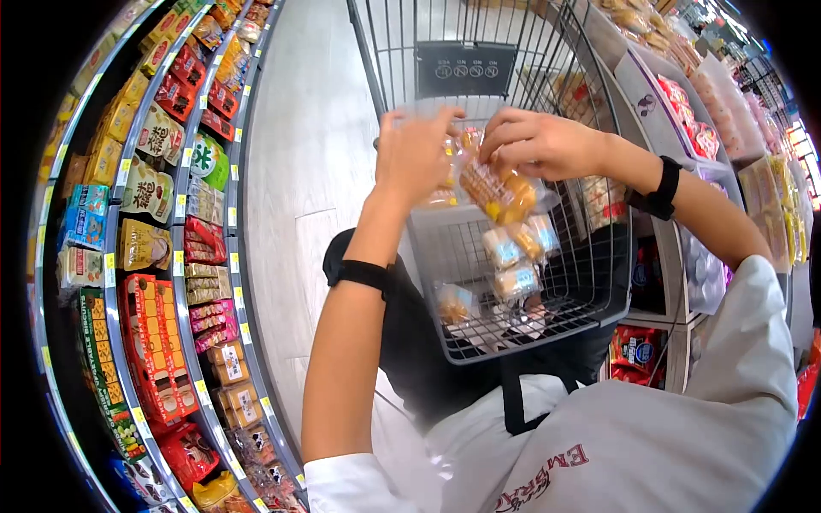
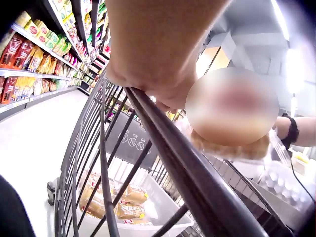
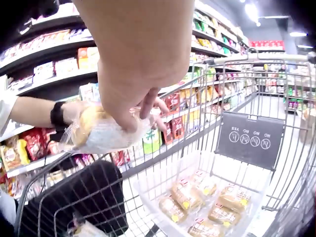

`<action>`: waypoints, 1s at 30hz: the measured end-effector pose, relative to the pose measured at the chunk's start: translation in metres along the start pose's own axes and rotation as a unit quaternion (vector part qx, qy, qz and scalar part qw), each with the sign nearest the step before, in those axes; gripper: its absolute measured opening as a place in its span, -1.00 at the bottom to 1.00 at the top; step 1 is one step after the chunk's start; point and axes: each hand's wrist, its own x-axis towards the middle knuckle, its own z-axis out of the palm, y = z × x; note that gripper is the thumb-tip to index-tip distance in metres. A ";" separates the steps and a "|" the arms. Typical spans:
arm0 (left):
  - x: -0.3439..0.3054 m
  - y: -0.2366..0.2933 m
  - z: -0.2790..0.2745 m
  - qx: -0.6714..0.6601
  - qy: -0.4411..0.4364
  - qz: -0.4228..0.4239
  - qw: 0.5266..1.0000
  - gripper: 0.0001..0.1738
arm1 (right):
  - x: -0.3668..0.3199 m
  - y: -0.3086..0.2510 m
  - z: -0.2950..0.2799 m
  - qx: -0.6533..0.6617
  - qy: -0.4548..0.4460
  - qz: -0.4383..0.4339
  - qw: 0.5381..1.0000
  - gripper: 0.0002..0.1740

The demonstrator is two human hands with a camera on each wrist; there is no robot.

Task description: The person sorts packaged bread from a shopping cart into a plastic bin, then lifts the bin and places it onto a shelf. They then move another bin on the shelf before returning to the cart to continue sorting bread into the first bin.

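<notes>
A clear-wrapped bread pack (image 1: 496, 190) is pinched by my right hand (image 1: 547, 145) above the cart. My left hand (image 1: 415, 158) is beside the pack's top edge, fingers bent; whether they grip the wrapper is unclear. In the right wrist view, the pack (image 3: 106, 131) lies beneath my right hand (image 3: 143, 64), with the left forearm behind it. The left wrist view shows my left hand (image 2: 153, 54) over the cart rail, near the partly blurred pack (image 2: 232, 145). Several bread packs (image 3: 187, 194) lie in a white tray (image 3: 154, 195) inside the cart.
The wire cart (image 1: 624, 282) has a dark sign panel (image 1: 466, 70) at its far end. Smaller wrapped breads (image 1: 516, 280) lie nearer me. Snack shelves (image 1: 175, 256) line the left, and stacked bins (image 1: 676, 111) stand on the right.
</notes>
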 end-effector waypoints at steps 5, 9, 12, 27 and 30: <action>-0.004 -0.001 -0.008 -0.032 -0.043 -0.017 0.998 -0.73 | 0.001 0.026 0.016 -0.069 0.114 -0.028 0.991 -0.72; -0.002 -0.003 -0.001 -0.062 0.013 -0.031 0.998 -0.76 | 0.002 0.034 0.034 -0.090 0.198 0.066 0.974 -0.68; -0.001 -0.004 0.003 -0.053 0.041 -0.069 0.995 -0.73 | -0.003 0.046 0.034 0.022 0.249 0.213 0.944 -0.69; 0.002 0.001 0.013 0.071 0.031 -0.113 0.991 -0.63 | 0.027 0.054 0.105 0.068 0.286 0.336 0.895 -0.19; 0.000 -0.005 0.017 0.089 0.041 -0.093 0.991 -0.69 | 0.001 0.095 0.123 0.029 0.227 0.348 0.909 -0.24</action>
